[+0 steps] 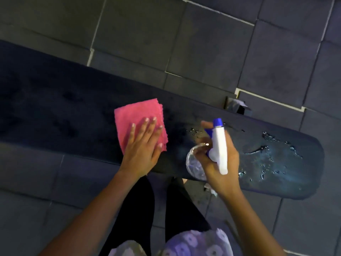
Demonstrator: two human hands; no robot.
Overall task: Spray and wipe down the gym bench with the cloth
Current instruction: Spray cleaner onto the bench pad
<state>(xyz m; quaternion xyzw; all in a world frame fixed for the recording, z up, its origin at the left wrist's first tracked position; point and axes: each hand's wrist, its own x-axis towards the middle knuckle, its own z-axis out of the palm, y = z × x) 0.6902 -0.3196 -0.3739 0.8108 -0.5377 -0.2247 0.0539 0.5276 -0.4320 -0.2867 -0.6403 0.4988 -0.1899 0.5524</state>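
A long black padded gym bench (73, 111) runs from the left edge to the lower right. Its right end carries wet droplets and streaks (273, 154). A folded pink cloth (136, 115) lies flat on the pad near the middle. My left hand (144, 145) presses flat on the cloth's near corner, fingers spread. My right hand (219, 159) grips a spray bottle (218, 145) with a white head, blue nozzle and clear body, held just above the bench to the right of the cloth, nozzle pointing away from me.
Dark grey rubber floor tiles (203, 43) with pale seams surround the bench. A metal bench foot (238, 106) sticks out beyond the far edge. My dark trousers and patterned top (193, 242) fill the bottom centre, close to the bench's near edge.
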